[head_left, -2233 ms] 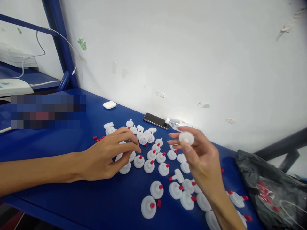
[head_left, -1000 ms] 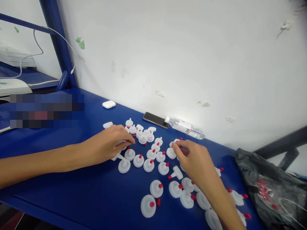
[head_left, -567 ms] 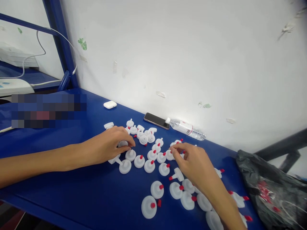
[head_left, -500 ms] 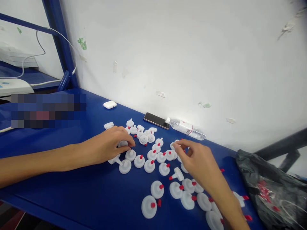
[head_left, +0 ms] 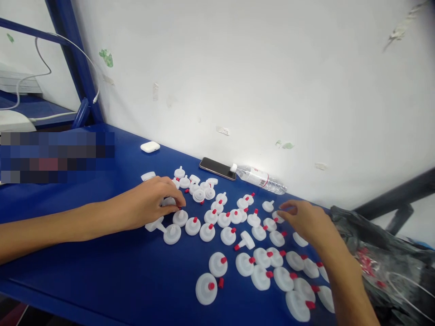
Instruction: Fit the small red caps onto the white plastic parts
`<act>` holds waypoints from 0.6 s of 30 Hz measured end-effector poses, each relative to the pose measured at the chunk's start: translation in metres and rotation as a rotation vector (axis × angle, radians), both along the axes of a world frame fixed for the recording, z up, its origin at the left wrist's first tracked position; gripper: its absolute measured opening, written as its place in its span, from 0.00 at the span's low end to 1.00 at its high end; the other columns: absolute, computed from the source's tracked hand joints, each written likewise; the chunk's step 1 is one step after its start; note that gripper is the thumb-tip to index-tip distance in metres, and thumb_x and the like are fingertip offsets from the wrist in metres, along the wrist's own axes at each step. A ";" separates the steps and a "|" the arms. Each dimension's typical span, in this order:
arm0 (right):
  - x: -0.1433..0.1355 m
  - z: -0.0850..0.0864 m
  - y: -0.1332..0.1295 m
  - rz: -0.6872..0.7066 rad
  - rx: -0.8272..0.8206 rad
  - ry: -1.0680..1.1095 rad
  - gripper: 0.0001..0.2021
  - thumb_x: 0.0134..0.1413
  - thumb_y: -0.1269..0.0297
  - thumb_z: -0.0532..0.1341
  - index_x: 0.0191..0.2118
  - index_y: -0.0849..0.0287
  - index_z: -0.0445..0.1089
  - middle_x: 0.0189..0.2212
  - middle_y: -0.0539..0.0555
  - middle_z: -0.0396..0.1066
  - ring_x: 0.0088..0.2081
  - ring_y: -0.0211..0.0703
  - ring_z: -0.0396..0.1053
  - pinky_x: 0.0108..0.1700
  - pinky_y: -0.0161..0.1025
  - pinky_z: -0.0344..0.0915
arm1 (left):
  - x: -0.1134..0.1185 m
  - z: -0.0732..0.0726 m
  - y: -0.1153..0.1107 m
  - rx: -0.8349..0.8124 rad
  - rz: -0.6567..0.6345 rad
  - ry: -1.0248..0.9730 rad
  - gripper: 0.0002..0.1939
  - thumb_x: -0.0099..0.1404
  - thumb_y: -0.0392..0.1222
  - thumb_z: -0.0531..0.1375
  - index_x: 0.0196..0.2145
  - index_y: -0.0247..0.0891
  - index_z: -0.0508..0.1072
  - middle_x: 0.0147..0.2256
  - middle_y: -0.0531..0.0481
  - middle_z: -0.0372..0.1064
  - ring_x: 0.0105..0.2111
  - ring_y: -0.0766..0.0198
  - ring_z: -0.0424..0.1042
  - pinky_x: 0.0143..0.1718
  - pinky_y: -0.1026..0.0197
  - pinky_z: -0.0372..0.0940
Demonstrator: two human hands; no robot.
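Many white round plastic caps with narrow spouts lie on the blue table (head_left: 112,280); a lot of them carry small red tips, such as the cap (head_left: 206,289) near the front. My left hand (head_left: 166,197) is closed in a pinch at the left part of the group, with a bit of red at its fingertips, above a cap without a red tip (head_left: 180,218). On the right, my right hand (head_left: 299,217) has its thumb and fingers apart beside a white cap (head_left: 277,217). Whether its fingertips touch that cap is unclear. A loose red tip (head_left: 221,283) lies near the front caps.
Along the wall lie a white earphone case (head_left: 150,146), a phone (head_left: 217,168) and a clear bottle (head_left: 260,177). A dark plastic bag (head_left: 404,267) with red pieces is at the right. A blue frame post (head_left: 73,50) rises at the left.
My right hand has moved to the right, away from the middle caps, uncovering several of them. My left hand stays pinched at nearly the same spot. The view has shifted slightly.
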State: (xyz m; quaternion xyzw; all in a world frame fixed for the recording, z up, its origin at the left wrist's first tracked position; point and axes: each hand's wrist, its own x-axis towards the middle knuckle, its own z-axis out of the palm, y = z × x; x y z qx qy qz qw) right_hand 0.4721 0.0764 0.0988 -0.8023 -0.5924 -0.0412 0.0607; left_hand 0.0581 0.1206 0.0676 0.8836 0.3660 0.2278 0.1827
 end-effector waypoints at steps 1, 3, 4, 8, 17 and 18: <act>-0.001 -0.001 0.000 0.004 -0.010 0.007 0.09 0.56 0.59 0.65 0.39 0.52 0.82 0.36 0.58 0.83 0.38 0.61 0.80 0.34 0.46 0.65 | 0.000 0.000 0.000 -0.009 0.002 0.009 0.08 0.69 0.46 0.62 0.41 0.50 0.81 0.40 0.49 0.77 0.42 0.55 0.75 0.39 0.59 0.70; -0.003 -0.002 -0.001 0.010 -0.006 0.003 0.07 0.55 0.61 0.65 0.35 0.51 0.82 0.35 0.58 0.83 0.38 0.61 0.80 0.33 0.46 0.65 | -0.001 0.000 0.000 -0.020 0.007 0.026 0.07 0.68 0.47 0.63 0.41 0.51 0.81 0.41 0.49 0.77 0.42 0.55 0.75 0.40 0.59 0.70; -0.005 -0.001 -0.002 0.011 -0.002 0.001 0.06 0.55 0.62 0.65 0.34 0.51 0.82 0.35 0.58 0.82 0.38 0.61 0.80 0.33 0.46 0.64 | -0.001 0.001 0.000 -0.021 0.010 0.031 0.07 0.68 0.47 0.63 0.41 0.51 0.82 0.41 0.49 0.77 0.42 0.55 0.75 0.40 0.59 0.70; -0.010 0.002 0.000 0.038 0.037 0.016 0.10 0.59 0.56 0.62 0.37 0.52 0.81 0.35 0.58 0.83 0.36 0.59 0.79 0.34 0.47 0.66 | 0.000 0.002 -0.001 -0.002 0.006 0.038 0.06 0.67 0.44 0.64 0.40 0.51 0.82 0.39 0.50 0.77 0.42 0.55 0.75 0.40 0.60 0.69; -0.027 -0.007 0.012 0.184 0.078 0.082 0.11 0.60 0.65 0.60 0.42 0.54 0.81 0.38 0.55 0.83 0.39 0.54 0.80 0.40 0.44 0.67 | 0.003 0.004 0.000 0.037 -0.083 0.054 0.07 0.68 0.39 0.64 0.38 0.49 0.83 0.38 0.52 0.80 0.42 0.56 0.75 0.43 0.58 0.69; -0.029 -0.006 0.011 0.172 0.075 0.085 0.10 0.60 0.66 0.61 0.40 0.54 0.81 0.37 0.54 0.83 0.39 0.54 0.80 0.39 0.44 0.66 | 0.003 0.005 0.000 0.040 -0.086 0.061 0.07 0.67 0.39 0.64 0.38 0.48 0.83 0.38 0.52 0.80 0.41 0.57 0.75 0.43 0.58 0.69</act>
